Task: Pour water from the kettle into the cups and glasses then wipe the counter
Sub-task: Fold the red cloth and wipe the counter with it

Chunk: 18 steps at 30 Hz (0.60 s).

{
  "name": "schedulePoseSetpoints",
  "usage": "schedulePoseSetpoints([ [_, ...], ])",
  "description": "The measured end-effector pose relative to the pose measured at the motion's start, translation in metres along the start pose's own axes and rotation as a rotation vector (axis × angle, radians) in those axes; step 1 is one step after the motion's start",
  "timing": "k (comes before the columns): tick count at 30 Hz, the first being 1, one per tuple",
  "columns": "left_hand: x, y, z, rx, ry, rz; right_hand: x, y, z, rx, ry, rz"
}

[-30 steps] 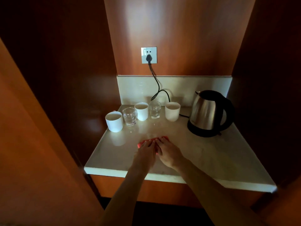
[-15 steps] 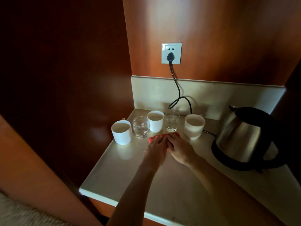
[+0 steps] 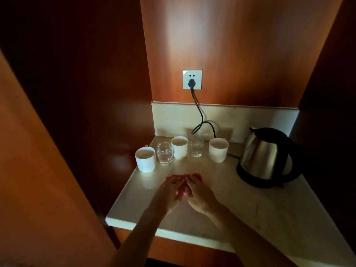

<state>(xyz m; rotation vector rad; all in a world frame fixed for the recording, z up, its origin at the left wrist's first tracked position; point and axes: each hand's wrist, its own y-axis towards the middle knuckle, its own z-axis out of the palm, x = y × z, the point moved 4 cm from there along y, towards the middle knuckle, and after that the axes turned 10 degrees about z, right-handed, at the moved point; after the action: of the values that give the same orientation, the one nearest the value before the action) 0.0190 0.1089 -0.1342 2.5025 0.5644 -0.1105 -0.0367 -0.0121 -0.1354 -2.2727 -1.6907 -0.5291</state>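
Both hands lie side by side on a red cloth (image 3: 183,177) on the pale surface (image 3: 260,212), in front of the kettle's left side; the left hand (image 3: 170,191) and the right hand (image 3: 199,191) press it with fingers straight and close together; the kettle (image 3: 266,157) stands upright at the right; left of the kettle stand three white cups (image 3: 145,159) and two glasses (image 3: 164,154) in a loose row, holding water.

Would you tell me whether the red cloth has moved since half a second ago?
Yes: the red cloth has slid back from the glasses toward the counter's front edge.
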Motion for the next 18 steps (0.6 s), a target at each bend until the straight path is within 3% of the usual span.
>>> schedulePoseSetpoints([
  [7,0.027,-0.074,-0.050,0.026,0.025,-0.033,0.075,-0.039,0.033,0.020,-0.045,-0.062],
  [11,0.053,-0.112,-0.082,-0.039,0.110,-0.110,0.124,-0.038,0.064,0.006,-0.047,-0.088],
  [18,0.080,-0.108,-0.073,0.044,0.045,-0.277,0.145,-0.014,0.066,-0.098,-0.128,-0.236],
])
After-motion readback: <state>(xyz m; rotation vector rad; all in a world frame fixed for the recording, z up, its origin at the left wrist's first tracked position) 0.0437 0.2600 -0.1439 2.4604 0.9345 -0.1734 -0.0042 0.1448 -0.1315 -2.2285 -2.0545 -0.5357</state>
